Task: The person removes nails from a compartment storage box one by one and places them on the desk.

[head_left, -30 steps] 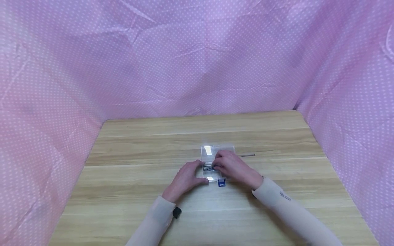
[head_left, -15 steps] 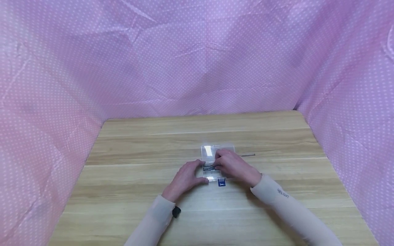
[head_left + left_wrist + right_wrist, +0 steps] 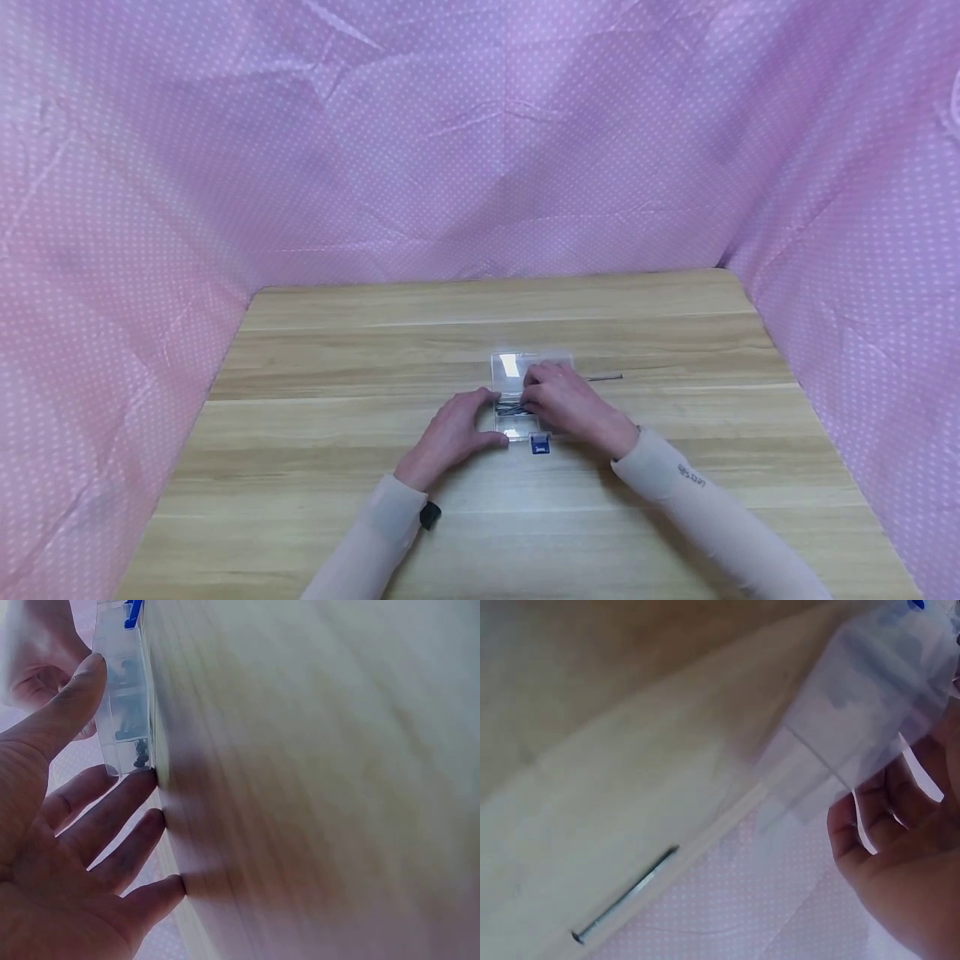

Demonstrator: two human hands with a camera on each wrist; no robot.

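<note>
A clear plastic box [image 3: 517,436] lies on the table with its clear lid [image 3: 512,383] folded back. Several nails [image 3: 509,409] lie bunched in one compartment. My left hand [image 3: 450,433] grips the box's left end, thumb at the front side and index finger at the far corner. In the left wrist view its other fingertips [image 3: 182,881] rest on the tabletop. Curled over the box's right part, my right hand [image 3: 573,406] holds the right ends of the nails at its fingertips. The box wall [image 3: 847,697] partly hides those fingertips in the right wrist view.
A single loose nail [image 3: 606,378] lies on the wooden table [image 3: 337,467], right of the lid. The box's blue latch [image 3: 540,445] sticks out at the front. Pink dotted cloth [image 3: 450,167] stands around the table's back and sides.
My right hand has shifted slightly over the nails, which lie a little differently under its fingertips. The left hand, the box and the loose nail have stayed in place.
</note>
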